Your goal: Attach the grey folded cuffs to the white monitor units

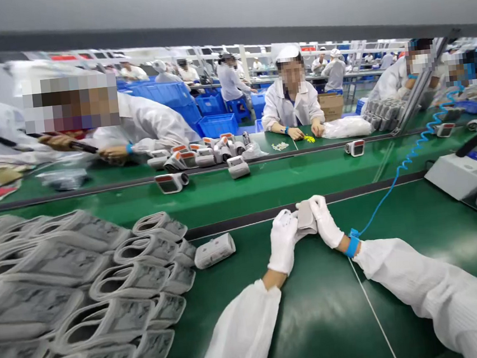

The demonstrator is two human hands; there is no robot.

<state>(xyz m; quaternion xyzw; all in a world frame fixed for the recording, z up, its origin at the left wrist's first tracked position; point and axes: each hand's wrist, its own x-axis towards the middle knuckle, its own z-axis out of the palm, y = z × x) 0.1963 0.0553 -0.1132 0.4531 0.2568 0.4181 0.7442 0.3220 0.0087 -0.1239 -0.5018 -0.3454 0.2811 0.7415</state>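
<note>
Both my hands wear white gloves and meet over the green table near its far edge. My left hand (282, 241) and my right hand (324, 221) together grip a small grey cuff unit (306, 219) held between them. A blue wrist strap (351, 244) with a coiled blue cord sits on my right wrist. One white device (214, 250) lies on the table to the left of my hands.
A large pile of grey cuffs (76, 296) fills the left side. A green conveyor belt (264, 185) runs across with white devices (172, 182) on it. Other people in white coats work beyond it. A grey machine box (466, 174) stands at right.
</note>
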